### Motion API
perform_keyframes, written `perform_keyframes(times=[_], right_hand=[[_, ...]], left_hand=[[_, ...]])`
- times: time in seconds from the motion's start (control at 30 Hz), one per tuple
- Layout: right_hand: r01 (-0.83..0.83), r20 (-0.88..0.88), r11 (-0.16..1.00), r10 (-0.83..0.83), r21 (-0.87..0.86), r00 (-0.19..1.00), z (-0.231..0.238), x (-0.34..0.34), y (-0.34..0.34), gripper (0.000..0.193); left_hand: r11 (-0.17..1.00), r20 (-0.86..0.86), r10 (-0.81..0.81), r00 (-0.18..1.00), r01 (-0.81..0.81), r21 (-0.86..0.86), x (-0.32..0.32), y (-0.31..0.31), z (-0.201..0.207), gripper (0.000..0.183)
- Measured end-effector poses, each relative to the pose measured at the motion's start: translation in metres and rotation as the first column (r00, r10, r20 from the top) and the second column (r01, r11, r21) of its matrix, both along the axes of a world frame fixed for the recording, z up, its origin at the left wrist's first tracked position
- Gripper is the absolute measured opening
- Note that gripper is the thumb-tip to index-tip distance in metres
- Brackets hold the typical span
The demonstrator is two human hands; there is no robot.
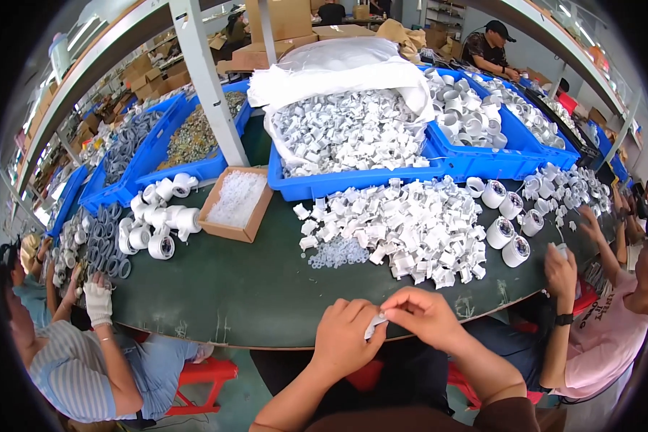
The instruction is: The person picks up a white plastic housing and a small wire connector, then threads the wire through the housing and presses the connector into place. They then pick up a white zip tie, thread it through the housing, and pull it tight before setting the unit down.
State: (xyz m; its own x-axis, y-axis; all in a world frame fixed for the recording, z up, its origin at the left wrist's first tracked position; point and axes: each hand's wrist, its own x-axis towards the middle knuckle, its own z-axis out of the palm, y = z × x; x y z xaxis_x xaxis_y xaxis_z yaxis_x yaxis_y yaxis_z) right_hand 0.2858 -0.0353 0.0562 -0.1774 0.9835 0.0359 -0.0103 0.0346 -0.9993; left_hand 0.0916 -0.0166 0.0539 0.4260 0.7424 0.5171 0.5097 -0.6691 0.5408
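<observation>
Close to the table's front edge, my left hand [347,337] is closed around a small white plastic part [375,324], one end of which sticks out between the fingers. My right hand [426,317] meets it from the right, thumb and forefinger pinched together at the part's upper end. Whatever that pinch holds is too small to make out. Beyond my hands spreads a heap of similar white plastic parts [403,227]. At its left front lies a small pile of translucent rings [338,253].
A blue bin [360,186] with a white sack of parts stands behind the heap. White cylindrical units [500,232] stand to the right, others [160,245] to the left by a cardboard box [248,232]. A metal post [207,83] rises at left. Co-workers sit on both sides.
</observation>
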Motion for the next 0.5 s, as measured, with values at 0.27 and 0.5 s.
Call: perform_keyframes(times=[0.27, 0.5], right_hand=[[0.023, -0.092, 0.998, -0.017, 0.063, 0.996, -0.02, -0.001, -0.008, 0.013], [-0.091, -0.111, 0.995, 0.087, -0.037, 0.99, -0.016, 0.014, 0.001, 0.012]], left_hand=[[1.0, -0.083, 0.007, 0.997, -0.007, -0.005, 0.006, 0.0, 0.001, 0.02], [1.0, -0.082, -0.015, 0.997, 0.017, 0.023, 0.006, 0.002, -0.003, 0.022]])
